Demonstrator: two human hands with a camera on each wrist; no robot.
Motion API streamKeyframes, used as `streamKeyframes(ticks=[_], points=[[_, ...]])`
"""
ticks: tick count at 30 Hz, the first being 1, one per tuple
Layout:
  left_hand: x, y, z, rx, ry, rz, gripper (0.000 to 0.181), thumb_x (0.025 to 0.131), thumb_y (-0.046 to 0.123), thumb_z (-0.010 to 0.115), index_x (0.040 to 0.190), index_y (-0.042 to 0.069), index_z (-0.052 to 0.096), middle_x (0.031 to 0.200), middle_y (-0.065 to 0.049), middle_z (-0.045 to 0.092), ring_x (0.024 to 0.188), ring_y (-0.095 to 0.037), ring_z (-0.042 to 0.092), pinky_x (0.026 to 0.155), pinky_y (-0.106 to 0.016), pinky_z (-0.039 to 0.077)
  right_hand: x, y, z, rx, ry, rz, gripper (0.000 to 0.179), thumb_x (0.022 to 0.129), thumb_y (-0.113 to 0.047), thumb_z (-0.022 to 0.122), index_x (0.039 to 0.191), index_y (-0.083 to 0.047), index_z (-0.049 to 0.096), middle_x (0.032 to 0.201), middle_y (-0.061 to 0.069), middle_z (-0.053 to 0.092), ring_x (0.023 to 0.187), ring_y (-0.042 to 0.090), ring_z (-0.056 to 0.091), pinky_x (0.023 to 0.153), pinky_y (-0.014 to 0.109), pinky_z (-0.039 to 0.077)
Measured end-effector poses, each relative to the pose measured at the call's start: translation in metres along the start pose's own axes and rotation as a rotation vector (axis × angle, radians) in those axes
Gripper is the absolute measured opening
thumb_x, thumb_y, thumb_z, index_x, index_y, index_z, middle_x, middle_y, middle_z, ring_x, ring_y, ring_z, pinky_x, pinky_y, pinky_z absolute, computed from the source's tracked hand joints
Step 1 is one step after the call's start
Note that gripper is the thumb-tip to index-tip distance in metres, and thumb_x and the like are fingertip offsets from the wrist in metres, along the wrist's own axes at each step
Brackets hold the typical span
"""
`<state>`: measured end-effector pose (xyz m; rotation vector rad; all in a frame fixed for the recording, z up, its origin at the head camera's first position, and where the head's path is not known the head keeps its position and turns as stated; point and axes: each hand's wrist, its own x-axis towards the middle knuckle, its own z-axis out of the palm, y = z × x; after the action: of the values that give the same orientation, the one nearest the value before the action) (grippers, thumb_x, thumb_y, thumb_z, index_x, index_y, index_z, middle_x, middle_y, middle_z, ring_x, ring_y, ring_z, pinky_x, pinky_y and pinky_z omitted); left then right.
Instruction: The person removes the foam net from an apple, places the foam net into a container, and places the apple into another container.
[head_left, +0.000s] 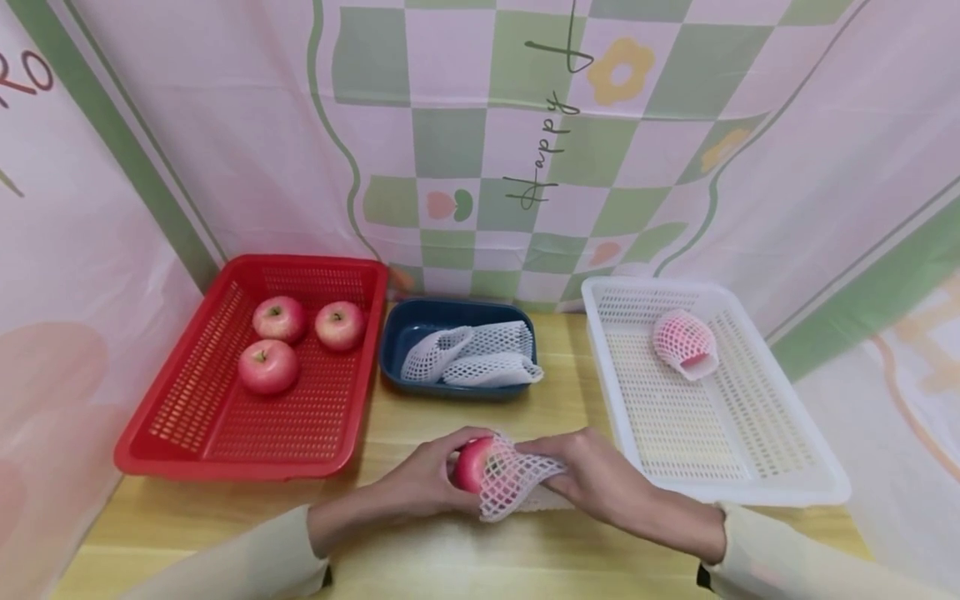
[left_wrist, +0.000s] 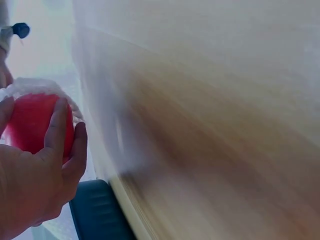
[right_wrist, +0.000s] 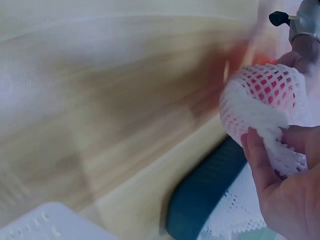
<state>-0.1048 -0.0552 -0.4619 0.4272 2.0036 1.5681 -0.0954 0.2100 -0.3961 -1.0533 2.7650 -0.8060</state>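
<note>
In the head view a red apple (head_left: 471,465) is held above the table's near part, its right side inside a white foam net sleeve (head_left: 513,482). My left hand (head_left: 427,479) grips the apple from the left, fingers and thumb curved round it; the left wrist view shows these fingers (left_wrist: 57,122) on the red skin. On the other side my right hand (head_left: 600,479) pinches the loose end of the net between thumb and fingers. Through the mesh (right_wrist: 270,90) in the right wrist view, red skin shows.
A red basket (head_left: 240,471) at left holds three bare apples (head_left: 268,367). Behind the hands, a dark blue tray (head_left: 397,387) contains several foam nets (head_left: 491,369). The white basket (head_left: 750,492) at right has one netted apple (head_left: 684,342) in it. A patterned cloth (head_left: 450,142) hangs behind.
</note>
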Motion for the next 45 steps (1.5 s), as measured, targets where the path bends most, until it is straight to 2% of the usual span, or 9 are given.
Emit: streamKeyframes(ticks=[7,12,19,26,31,36,40,45], points=[[-0.008,0.002,-0.006,0.044,0.011,-0.012,0.082,0.076,0.028,0.096,0.147,0.039,0.056,0.138,0.007,0.064,0.128,-0.019,0.06,0.107,-0.046,0.051,0.004,-0.003,-0.017,-0.002,0.053,-0.052,0.027,0.084,0.004,0.083,0.107,-0.01,0.084,0.102,0.002,0.082,0.094,0.019,0.079,0.082,0.033,0.064],[-0.016,0.007,-0.011,0.065,0.038,-0.004,0.085,0.075,0.029,0.098,0.149,0.033,0.056,0.137,0.003,0.066,0.124,-0.019,0.063,0.102,-0.043,0.054,0.009,-0.007,-0.03,-0.019,0.075,-0.081,0.028,0.08,0.008,0.084,0.103,-0.009,0.084,0.098,0.003,0.082,0.091,0.019,0.079,0.079,0.033,0.065],[-0.029,0.018,-0.02,0.048,0.049,0.016,0.081,0.077,0.025,0.097,0.148,0.027,0.057,0.135,0.0,0.068,0.117,-0.018,0.065,0.087,-0.035,0.058,0.023,-0.014,-0.055,-0.045,0.121,-0.095,0.029,0.078,0.009,0.083,0.101,-0.009,0.083,0.096,0.002,0.082,0.086,0.017,0.079,0.074,0.028,0.064],[-0.041,0.029,-0.031,0.058,0.068,0.063,0.077,0.081,0.027,0.094,0.148,0.024,0.058,0.137,0.0,0.067,0.124,-0.02,0.064,0.099,-0.038,0.056,0.039,-0.022,-0.081,-0.106,0.169,-0.121,0.028,0.08,0.006,0.085,0.103,-0.011,0.084,0.099,0.002,0.082,0.087,0.017,0.078,0.07,0.029,0.063],[-0.05,0.038,-0.039,0.033,0.086,0.055,0.078,0.082,0.027,0.093,0.15,0.02,0.055,0.139,-0.005,0.065,0.126,-0.024,0.064,0.098,-0.037,0.058,0.052,-0.026,-0.094,-0.146,0.175,-0.114,0.026,0.082,0.002,0.086,0.105,-0.01,0.084,0.1,0.003,0.082,0.079,0.01,0.074,0.062,0.025,0.058],[-0.059,0.049,-0.049,0.073,0.115,0.045,0.08,0.082,0.031,0.093,0.151,0.021,0.054,0.138,-0.005,0.065,0.124,-0.025,0.064,0.098,-0.041,0.059,0.069,-0.026,-0.106,-0.145,0.178,-0.089,0.024,0.085,0.001,0.085,0.107,-0.007,0.083,0.101,0.006,0.082,0.074,0.009,0.069,0.059,0.024,0.054],[-0.064,0.052,-0.061,0.102,0.159,0.048,0.081,0.082,0.033,0.093,0.151,0.024,0.053,0.138,-0.005,0.064,0.123,-0.026,0.065,0.096,-0.04,0.06,0.087,-0.023,-0.116,-0.146,0.204,-0.097,0.02,0.087,0.001,0.082,0.106,-0.005,0.082,0.098,0.008,0.081,0.071,0.01,0.068,0.063,0.028,0.057],[-0.069,0.057,-0.075,0.138,0.22,0.032,0.083,0.081,0.036,0.094,0.151,0.024,0.051,0.138,-0.005,0.064,0.121,-0.025,0.064,0.097,-0.041,0.057,0.11,-0.017,-0.123,-0.176,0.193,-0.07,0.017,0.088,0.0,0.082,0.105,-0.004,0.081,0.096,0.009,0.081,0.071,0.016,0.07,0.07,0.039,0.062]])
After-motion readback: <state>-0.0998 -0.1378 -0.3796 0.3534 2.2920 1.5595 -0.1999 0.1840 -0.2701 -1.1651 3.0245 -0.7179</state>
